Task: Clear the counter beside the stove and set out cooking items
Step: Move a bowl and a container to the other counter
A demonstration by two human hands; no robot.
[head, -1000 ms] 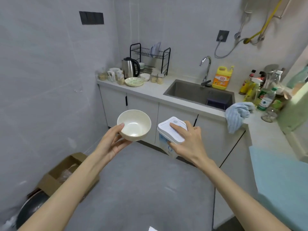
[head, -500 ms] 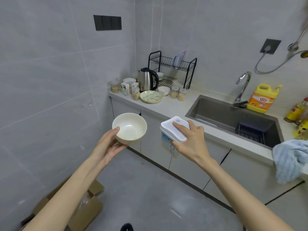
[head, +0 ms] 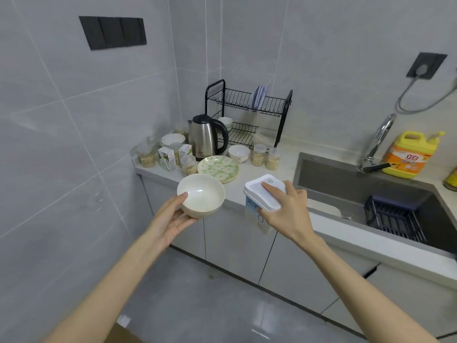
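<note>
Head view. I logged the left hand [head: 173, 219] at lower centre-left of the frame, holding a cream bowl [head: 200, 195]. The thumb lay on the near rim and the fingers cupped the underside. The bowl was upright, showed nothing inside, and was carried in the air in front of the counter [head: 237, 191] edge.

I logged the right hand [head: 286, 211] at centre frame, clamped from above on a white lidded container [head: 264, 194]. The index finger lay flat across the lid and the thumb pressed the near side. The container was tilted and held at the counter edge, just left of the sink [head: 346, 184]. I could not tell whether it touched the counter. The two hands were apart, each with its own load.

At upper centre, the counter corner carried:
- a steel kettle [head: 206, 136] with a black handle;
- a green floral plate [head: 217, 168] just in front of the kettle;
- a small white bowl [head: 238, 153] to the right of the kettle;
- two jars [head: 258, 158] of pale contents beside that small bowl;
- two drink cartons [head: 167, 158] left of the plate;
- a black dish rack [head: 247, 102] against the wall.

At right, a faucet [head: 378, 142] stood behind the sink, with a yellow detergent bottle [head: 405, 154] beside it. A dark drain basket [head: 393, 216] sat inside the sink. A black switch panel [head: 112, 32] was on the wall at upper left.
</note>
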